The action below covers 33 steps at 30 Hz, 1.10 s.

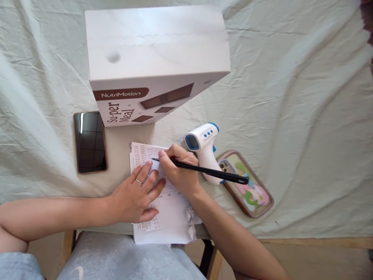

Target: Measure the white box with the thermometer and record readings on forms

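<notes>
A black pen (208, 170) is gripped in my right hand (180, 169), its tip at or just above the upper part of a paper sheet (171, 217) covered with small printed or written marks. Flat on that paper lies my left hand (136, 194), fingers slightly spread, a ring on one of them. The paper looks like several stacked sheets, with a curled corner near my right wrist. Beyond my right hand stands or lies a white and blue infrared thermometer (208, 151). Beside it is a phone in a colourful case (250, 190), back side up.
A large white box (157, 50) marked NutriMotion stands at the back of the table. Left of the paper lies a dark-screened phone (91, 142). A wrinkled pale green cloth (291, 116) covers the table, whose front edge runs close to my lap.
</notes>
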Motion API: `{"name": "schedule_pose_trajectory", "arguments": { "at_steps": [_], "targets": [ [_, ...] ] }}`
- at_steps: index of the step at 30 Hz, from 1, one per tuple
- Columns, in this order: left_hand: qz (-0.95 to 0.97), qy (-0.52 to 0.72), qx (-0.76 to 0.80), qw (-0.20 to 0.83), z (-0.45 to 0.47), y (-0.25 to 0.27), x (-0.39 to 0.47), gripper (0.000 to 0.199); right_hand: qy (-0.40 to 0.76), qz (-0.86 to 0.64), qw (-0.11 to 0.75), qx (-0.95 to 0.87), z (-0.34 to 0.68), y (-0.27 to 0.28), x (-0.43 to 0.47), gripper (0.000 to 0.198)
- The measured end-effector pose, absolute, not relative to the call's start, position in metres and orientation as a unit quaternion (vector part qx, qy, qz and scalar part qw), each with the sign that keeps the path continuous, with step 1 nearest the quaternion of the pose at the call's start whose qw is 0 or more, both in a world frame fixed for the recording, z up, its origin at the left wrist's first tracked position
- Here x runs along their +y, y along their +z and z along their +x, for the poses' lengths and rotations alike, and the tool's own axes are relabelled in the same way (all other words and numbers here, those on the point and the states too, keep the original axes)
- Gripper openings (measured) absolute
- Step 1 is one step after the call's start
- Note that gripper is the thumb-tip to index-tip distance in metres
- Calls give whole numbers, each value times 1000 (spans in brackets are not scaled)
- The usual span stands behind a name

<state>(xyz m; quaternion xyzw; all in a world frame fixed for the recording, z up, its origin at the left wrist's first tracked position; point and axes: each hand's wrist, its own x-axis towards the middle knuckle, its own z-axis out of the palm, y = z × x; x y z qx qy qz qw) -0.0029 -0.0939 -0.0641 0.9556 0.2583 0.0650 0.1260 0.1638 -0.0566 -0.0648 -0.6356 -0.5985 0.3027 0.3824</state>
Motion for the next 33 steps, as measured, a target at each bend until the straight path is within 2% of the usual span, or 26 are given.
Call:
{"name": "schedule_pose_trajectory", "arguments": {
  "at_steps": [16, 23, 26, 29, 33],
  "targets": [
    [955, 63, 261, 125, -4, -65, -95, 68, 294, -644, 388, -590, 165, -68, -58, 35],
    [959, 59, 250, 120, -4, -65, -95, 68, 340, -613, 445, -558, 171, -77, -58, 29],
    [963, 52, 243, 107, -4, -65, -95, 69, 276, -600, 440, -608, 171, -73, -57, 18],
    [965, 48, 243, 88, -3, -64, -95, 67, 181, -551, 389, -716, 177, -64, -60, 3],
    [960, 78, 254, 91, -3, -46, -97, 51, 81, -500, 293, -811, 196, -60, -76, 28]
  ]
}}
